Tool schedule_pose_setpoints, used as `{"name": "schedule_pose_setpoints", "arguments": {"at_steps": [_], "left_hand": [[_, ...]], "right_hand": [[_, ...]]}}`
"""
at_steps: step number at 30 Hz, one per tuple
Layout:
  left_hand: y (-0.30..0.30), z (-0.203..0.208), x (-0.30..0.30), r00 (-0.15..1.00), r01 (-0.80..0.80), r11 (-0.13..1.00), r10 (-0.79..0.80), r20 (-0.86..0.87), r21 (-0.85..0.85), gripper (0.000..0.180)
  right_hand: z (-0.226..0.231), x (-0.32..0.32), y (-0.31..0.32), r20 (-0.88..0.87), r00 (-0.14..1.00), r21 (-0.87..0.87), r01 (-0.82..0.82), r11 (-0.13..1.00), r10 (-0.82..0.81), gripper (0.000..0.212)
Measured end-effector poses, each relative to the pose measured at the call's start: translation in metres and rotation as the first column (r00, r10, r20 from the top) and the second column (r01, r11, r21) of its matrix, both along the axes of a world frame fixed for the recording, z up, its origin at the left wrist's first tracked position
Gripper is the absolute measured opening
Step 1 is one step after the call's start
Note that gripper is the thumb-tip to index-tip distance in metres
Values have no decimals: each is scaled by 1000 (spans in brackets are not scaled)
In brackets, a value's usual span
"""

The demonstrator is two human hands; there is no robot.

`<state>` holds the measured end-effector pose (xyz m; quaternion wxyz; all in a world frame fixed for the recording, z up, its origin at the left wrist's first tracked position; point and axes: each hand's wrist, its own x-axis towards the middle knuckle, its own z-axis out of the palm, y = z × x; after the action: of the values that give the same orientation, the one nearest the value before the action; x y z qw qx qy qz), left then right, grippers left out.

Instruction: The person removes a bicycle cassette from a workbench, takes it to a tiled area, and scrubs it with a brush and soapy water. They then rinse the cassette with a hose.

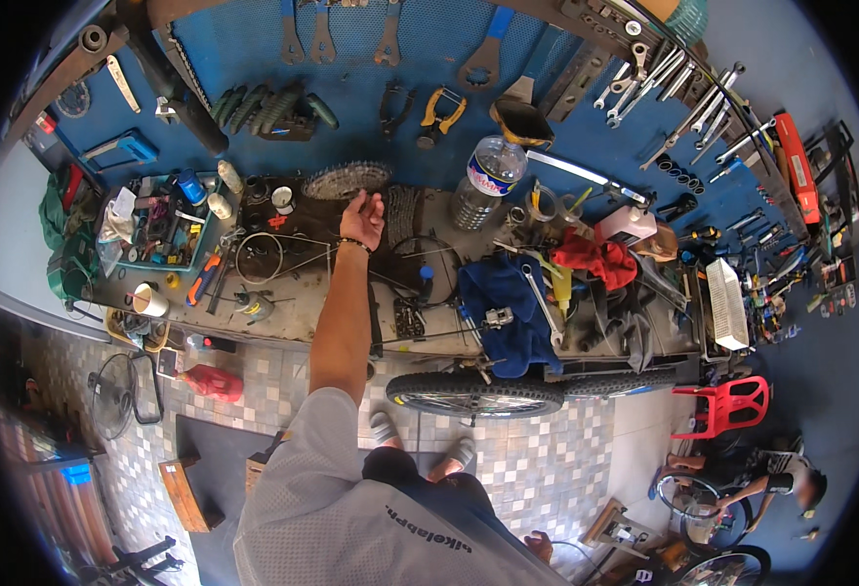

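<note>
Stretched far over the workbench [283,327], my left hand [362,221] has its fingers curled at the near edge of a bicycle cassette [342,180]. The cassette is tilted in front of the blue wall panel. A dark beaded bracelet circles that wrist. Low beside my body hangs my right hand [540,545], small and partly hidden by my shirt; its fingers are not clear. Just right of the left hand lies a chain-like dark strip [403,217]. A thin ring with cable [259,257] rests left of my forearm, and a small white cup [282,200] stands behind it.
A large clear bottle [489,181] stands right of my hand. Rags, including a blue cloth [508,317], and a tool tray [161,259] crowd the bench. Bicycle wheels [473,396] are below its front edge. Another person [786,479] works by a wheel at lower right.
</note>
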<state>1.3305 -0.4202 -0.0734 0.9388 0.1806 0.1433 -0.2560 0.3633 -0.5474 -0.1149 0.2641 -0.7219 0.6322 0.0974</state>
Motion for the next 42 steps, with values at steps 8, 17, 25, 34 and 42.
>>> {"name": "schedule_pose_setpoints", "arguments": {"at_steps": [8,17,25,34,42], "left_hand": [[33,-32,-7,978,190,965,-202,-50,-179,25],[17,-14,-35,960,-95,994,103,-258,45,28],[9,5,-27,895,-231,967,254,-368,107,32],[31,-81,5,976,-219,886,204,-81,-409,21],[43,-4,28,940,-62,912,191,284,-406,43]], "right_hand": [[12,39,9,65,997,86,47,995,-52,43],[18,49,-7,178,983,60,-59,996,48,41],[29,61,-5,104,994,116,21,993,-33,46],[-12,2,12,-54,989,136,141,981,-134,47],[15,23,60,-110,977,93,192,977,-182,52]]}}
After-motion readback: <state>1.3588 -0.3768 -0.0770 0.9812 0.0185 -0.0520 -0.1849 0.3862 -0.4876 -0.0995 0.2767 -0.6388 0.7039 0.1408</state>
